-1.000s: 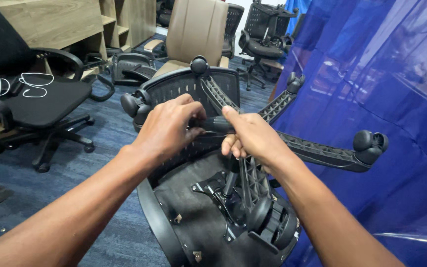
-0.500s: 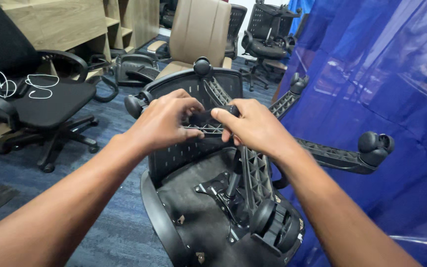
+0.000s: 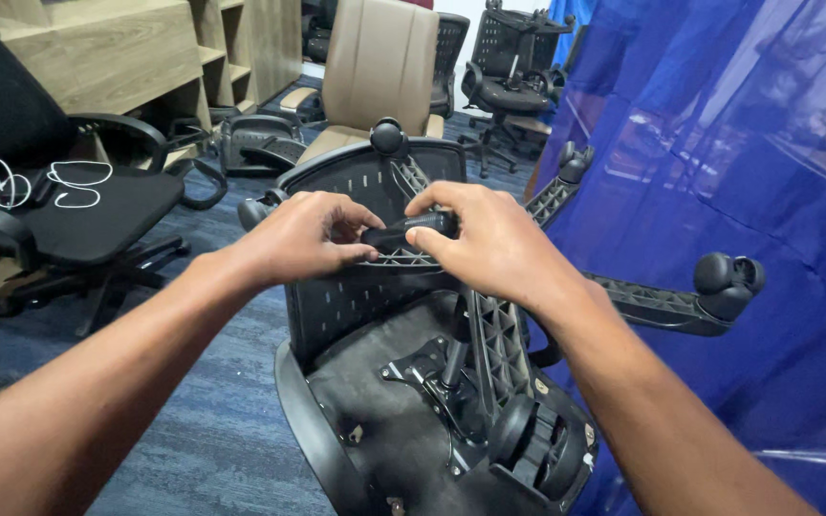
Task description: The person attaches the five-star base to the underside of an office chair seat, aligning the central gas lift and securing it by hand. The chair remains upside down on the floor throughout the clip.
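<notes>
Overturned black office chair (image 3: 375, 401) lies on the blue carpeted floor (image 3: 203, 420), seat underside facing up, mesh backrest (image 3: 346, 191) toward the far end. Its five-star base (image 3: 499, 334) sticks up in the air, ribbed spokes fanning outward.

Casters: one at the top of the backrest edge (image 3: 387, 136), one at the far right (image 3: 728, 279) against the blue plastic sheeting (image 3: 719, 143), a pair near the sheeting further back (image 3: 569, 164), one large in the foreground (image 3: 537, 444), one partly hidden behind the left wrist (image 3: 255, 210).

Left hand (image 3: 298, 237): fingers curled, fingertips pinched on the left end of a short black cylindrical piece (image 3: 408, 229) at the hub of the base. Grip narrow, closed on that piece.

Right hand (image 3: 489, 244): thumb and fingers wrapped over the right end of the same piece, grip closed on it. Both hands nearly touching each other, meeting at the middle of the base, above the seat mechanism plate (image 3: 427, 377).

Surroundings: black swivel chair (image 3: 69, 205) upright at left, with a white cable (image 3: 50, 182) lying on its seat. Tan high-backed chair (image 3: 380, 62) just behind the overturned one. Wooden shelving (image 3: 117, 53) along the far left. More black chairs (image 3: 504, 72) stacked at the back of the room.
</notes>
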